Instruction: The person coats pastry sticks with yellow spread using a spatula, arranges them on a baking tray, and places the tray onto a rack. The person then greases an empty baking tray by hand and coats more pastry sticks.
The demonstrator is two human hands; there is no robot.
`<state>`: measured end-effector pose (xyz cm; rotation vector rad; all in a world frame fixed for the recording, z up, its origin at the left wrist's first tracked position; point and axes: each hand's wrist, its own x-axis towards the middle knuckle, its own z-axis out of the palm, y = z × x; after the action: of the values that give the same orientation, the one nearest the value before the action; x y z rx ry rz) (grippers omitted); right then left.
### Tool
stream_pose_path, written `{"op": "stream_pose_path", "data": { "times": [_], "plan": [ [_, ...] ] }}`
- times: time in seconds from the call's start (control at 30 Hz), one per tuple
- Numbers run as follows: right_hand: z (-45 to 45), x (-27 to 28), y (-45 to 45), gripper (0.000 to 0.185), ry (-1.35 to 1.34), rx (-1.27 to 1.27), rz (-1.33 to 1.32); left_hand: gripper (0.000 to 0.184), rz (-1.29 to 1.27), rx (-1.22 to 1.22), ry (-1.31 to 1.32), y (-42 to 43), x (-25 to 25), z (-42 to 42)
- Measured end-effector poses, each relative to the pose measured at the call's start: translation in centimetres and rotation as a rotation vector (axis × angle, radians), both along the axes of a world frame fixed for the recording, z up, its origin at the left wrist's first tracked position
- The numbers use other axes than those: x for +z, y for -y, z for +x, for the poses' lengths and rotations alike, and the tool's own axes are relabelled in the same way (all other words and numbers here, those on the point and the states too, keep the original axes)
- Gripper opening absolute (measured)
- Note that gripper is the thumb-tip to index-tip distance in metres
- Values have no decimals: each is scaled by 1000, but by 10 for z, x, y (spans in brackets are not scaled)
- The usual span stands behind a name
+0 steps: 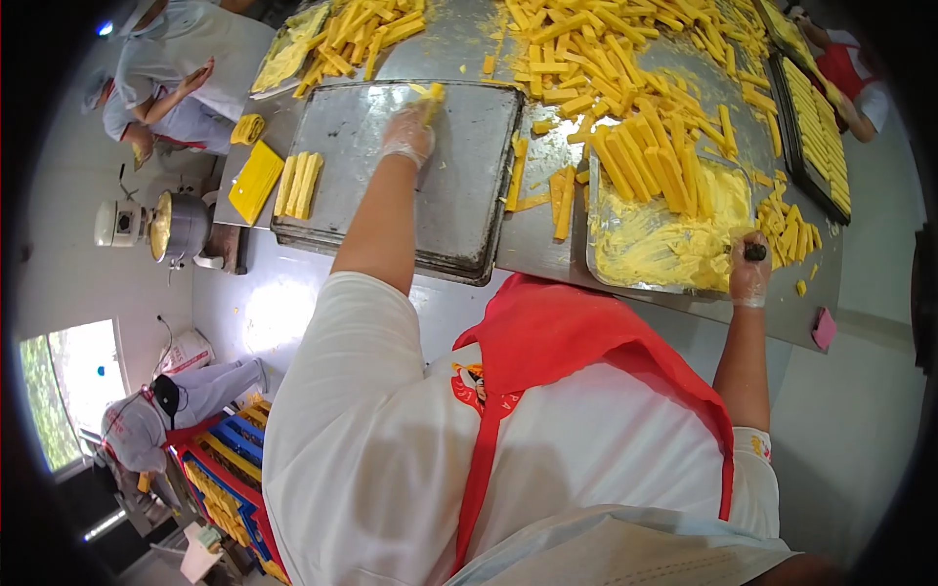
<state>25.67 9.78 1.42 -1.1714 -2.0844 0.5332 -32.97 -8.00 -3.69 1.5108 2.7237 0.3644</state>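
Note:
My left hand [408,133], in a clear plastic glove, is closed around a yellow bread-like stick [434,93] above the far part of a dark metal baking tray [391,176]. A few coated sticks [298,186] lie side by side at that tray's left end. My right hand [750,272], also gloved, grips a dark-handled tool [754,252] at the right side of a shallow metal pan [596,230]. Pale yellow cream [655,244] is smeared over the pan. More yellow sticks [655,166] are heaped at its far side. The tool's blade is hidden or too small to make out.
A large pile of yellow sticks [596,59] covers the far metal table. At right stands a filled tray [816,127]. A yellow scraper-like sheet [256,183] lies at left, near a mixer bowl [181,225]. Several co-workers [186,68] stand around; stacked crates [234,439] are lower left.

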Motion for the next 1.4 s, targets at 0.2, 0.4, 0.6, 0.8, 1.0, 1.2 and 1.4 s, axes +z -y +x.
{"op": "stream_pose_path", "data": {
  "times": [0.2,0.4,0.6,0.8,1.0,1.2,1.4],
  "plan": [
    [16,-14,-19,10,-105,31,-51,50,267,-22,1042,-6,31,72],
    [43,-11,-24,13,-350,-81,-557,50,439,-160,2095,-15,74,183],
    [68,4,-37,8,138,242,269,50,-99,-250,2359,-57,78,311],
    [67,48,-51,9,-47,243,-8,54,-266,-274,1457,-78,78,371],
    [57,35,-43,14,-165,395,-244,48,-70,-296,808,-56,60,371],
    [11,41,-19,13,-293,589,-476,24,211,-301,478,-48,56,400],
    [36,25,-60,14,-154,415,-324,27,133,-297,436,-43,49,396]
  ]
}}
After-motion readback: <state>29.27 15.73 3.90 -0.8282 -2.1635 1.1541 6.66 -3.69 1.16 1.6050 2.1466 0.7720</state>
